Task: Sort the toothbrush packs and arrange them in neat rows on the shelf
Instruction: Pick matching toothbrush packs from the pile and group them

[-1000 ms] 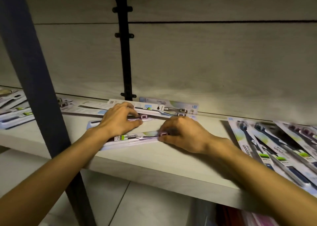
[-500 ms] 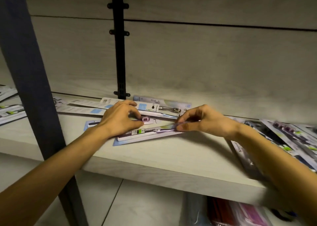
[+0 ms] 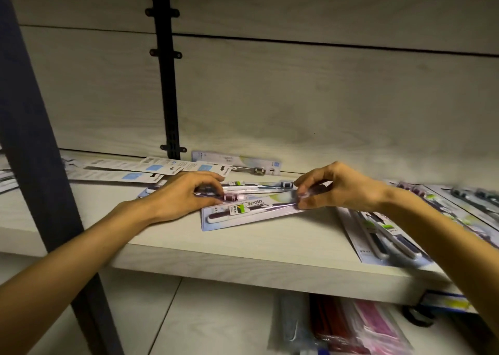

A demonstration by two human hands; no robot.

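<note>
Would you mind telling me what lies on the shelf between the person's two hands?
In the head view, two toothbrush packs span the gap between the left hand and right hand: the front pack, pinched at its right end, and a second pack just behind.

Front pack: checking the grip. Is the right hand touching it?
Touching: head view shows the right hand pinching the front pack's right end.

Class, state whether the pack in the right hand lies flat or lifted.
Lifted at one end: right hand pinches toothbrush pack; far end rests on shelf.

"epoth" (partly hidden) on toothbrush pack (image 3: 252, 211)
</note>
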